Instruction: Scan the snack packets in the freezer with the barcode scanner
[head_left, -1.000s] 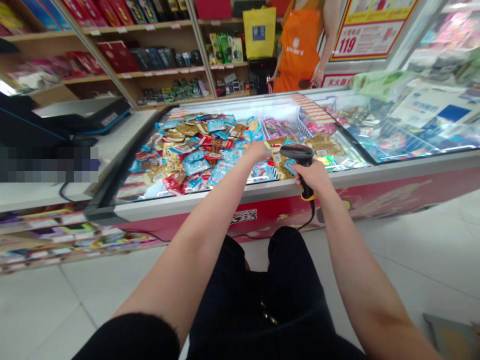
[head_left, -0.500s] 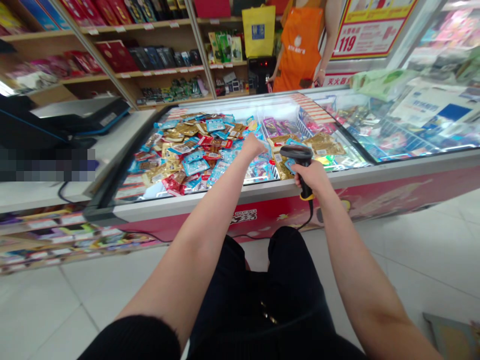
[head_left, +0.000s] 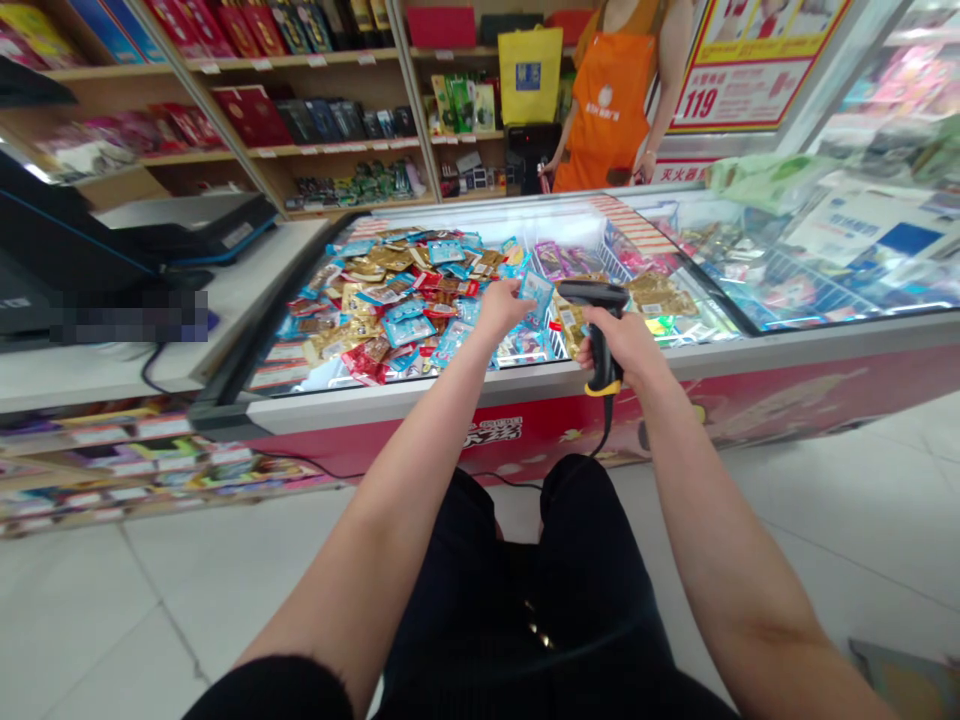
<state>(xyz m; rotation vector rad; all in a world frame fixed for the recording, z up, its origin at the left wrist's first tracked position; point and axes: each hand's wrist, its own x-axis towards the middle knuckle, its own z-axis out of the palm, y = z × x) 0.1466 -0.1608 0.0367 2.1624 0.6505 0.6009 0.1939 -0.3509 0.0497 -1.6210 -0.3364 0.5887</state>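
My left hand [head_left: 504, 306] is closed on a light-blue snack packet [head_left: 537, 292], held above the chest freezer's glass top. In my right hand [head_left: 619, 342] is a black barcode scanner [head_left: 595, 294] with a yellow ring at its base, its head pointing left toward the packet. A cable hangs from the scanner's handle. Left of my left hand lies a heap of gold, blue and red snack packets [head_left: 405, 310]. Gold packets [head_left: 660, 294] lie to the right of the scanner.
The chest freezer [head_left: 420, 408] runs across in front of me. At left is a counter [head_left: 255, 290] with a scale [head_left: 202, 225] and a monitor [head_left: 60, 260]. Behind the freezer a person in an orange apron [head_left: 611, 110] stands beside shelves [head_left: 330, 150] of boxes.
The blue packet now shows raised in my left hand, turned toward the scanner. My right hand has tilted the scanner so its handle leans left. The whole view has shifted slightly.
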